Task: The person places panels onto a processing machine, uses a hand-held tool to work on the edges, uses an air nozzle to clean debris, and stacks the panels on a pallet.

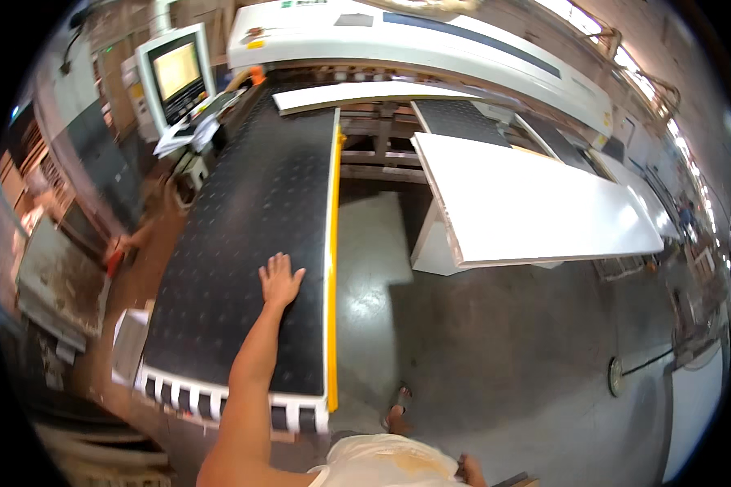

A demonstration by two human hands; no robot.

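My left hand (280,280) lies flat, fingers spread open, gripping nothing, on the black dotted table (235,211); its yellow edge strip (331,268) runs just right of my fingertips. My right hand is out of view. Leaning harder, my palm could slide toward that edge.

Right hand out of view; left forearm (244,390) cut off at lower edge; far workshop blurred.

I see the black machine table (244,211): long, flat, dotted with small studs, yellow strip along its right edge, black-and-white striped near end. It runs from the near left up toward the big white machine. Left hand (279,280) lies flat on it, fingers spread.
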